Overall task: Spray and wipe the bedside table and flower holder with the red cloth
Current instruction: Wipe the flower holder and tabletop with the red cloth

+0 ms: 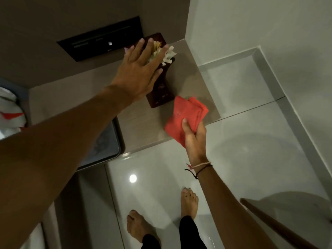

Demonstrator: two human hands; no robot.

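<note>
The dark brown flower holder (160,92) stands on the beige bedside table (190,83), with pale flowers (168,54) at its top near the wall. My left hand (140,69) reaches over the holder's top, fingers spread, right at the flowers; whether it touches them I cannot tell. My right hand (195,135) grips the folded red cloth (183,114) by its lower edge. The cloth hangs over the table's front right corner, just right of the holder's base. No spray bottle is in view.
A black switch panel (100,39) is set in the wall behind the table. A dark grey tray-like thing (106,141) lies at the table's left front. White and red bedding (10,114) shows at far left. My bare feet stand on glossy white tiles (251,141); a wooden rail (274,225) is at lower right.
</note>
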